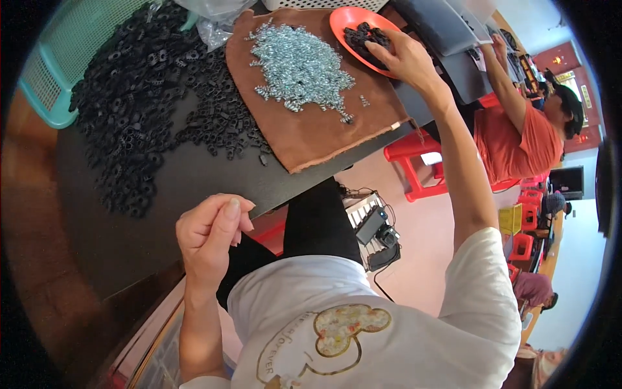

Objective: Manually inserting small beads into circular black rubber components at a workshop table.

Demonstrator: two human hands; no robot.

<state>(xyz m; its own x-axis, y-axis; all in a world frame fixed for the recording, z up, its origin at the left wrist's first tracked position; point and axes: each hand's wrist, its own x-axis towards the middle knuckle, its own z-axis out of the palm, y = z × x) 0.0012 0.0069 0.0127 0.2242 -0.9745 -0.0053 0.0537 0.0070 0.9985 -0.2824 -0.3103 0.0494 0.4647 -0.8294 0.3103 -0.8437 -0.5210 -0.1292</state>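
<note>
My right hand (407, 59) reaches over an orange plate (337, 27) at the far right of the table. Its thumb and fingers are apart, just above the small black plastic parts (363, 37) heaped in the plate. Near the table's front edge, my left hand (210, 227) is closed, thumb pressed against the curled fingers; whatever it may hold is hidden. Between the hands lies a brown cloth (311, 139) with a pile of small shiny metal springs (298, 65) on it. A large heap of black plastic parts (139, 104) spreads over the table to the left.
A green plastic basket (48, 84) lies tipped at the far left beside the heap. Clear plastic bags (217, 26) and a translucent bin (444, 26) stand at the back. On the right, a co-worker in a red shirt (518, 142) sits near a red stool (411, 165).
</note>
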